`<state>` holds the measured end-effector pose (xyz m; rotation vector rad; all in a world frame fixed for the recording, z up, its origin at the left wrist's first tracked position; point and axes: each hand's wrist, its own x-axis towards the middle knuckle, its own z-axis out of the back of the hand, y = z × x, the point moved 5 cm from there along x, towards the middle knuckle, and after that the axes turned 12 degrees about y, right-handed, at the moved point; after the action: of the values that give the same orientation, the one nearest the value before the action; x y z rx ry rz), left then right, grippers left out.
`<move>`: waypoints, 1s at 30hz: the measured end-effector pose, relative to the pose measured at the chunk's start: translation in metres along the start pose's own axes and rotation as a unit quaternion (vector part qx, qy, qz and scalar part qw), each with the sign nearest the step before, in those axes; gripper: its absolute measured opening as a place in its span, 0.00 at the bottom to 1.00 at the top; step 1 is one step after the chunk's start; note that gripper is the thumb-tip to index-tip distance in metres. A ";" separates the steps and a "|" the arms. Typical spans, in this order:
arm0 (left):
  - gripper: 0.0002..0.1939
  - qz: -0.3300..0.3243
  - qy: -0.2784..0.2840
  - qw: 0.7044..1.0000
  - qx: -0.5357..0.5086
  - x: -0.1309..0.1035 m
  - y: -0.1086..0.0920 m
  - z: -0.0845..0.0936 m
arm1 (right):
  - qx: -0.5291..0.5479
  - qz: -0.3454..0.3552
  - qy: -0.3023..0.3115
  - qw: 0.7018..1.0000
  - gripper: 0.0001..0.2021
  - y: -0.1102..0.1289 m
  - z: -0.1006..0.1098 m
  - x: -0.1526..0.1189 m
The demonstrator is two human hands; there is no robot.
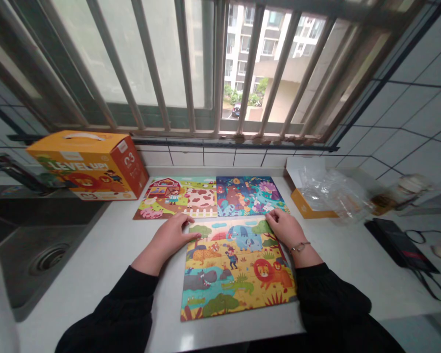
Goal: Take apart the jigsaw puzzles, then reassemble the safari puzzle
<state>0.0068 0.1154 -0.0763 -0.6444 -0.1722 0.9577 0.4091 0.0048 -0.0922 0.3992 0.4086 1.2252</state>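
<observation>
A jigsaw puzzle (242, 267) with safari animals lies on the white counter, its pieces joined into one sheet. My left hand (172, 239) holds its upper left corner, thumb on the picture and fingers curled at the top edge. At the upper right corner, my right hand (287, 230) grips with bent fingers; its fingertips are partly hidden. Just beyond the top edge are two more picture puzzles side by side: a farm scene (200, 198) on the left and a dark blue forest scene (248, 196) on the right.
An orange carry box (84, 166) stands at the back left beside a sink (18, 235). At the back right, crumpled clear plastic (336, 191) lies over an open box (308, 206). A black device with a cord (400, 242) rests at the right. Behind the counter is a barred window (206, 63).
</observation>
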 end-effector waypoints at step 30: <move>0.21 0.001 0.007 1.000 0.007 0.000 -0.001 0.003 | 0.024 0.007 -0.027 0.999 0.16 -0.007 0.003 -0.002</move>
<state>0.0063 0.1161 -0.0730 -0.6387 -0.1540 0.9548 0.4157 0.0012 -0.0926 0.4755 0.3888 1.2171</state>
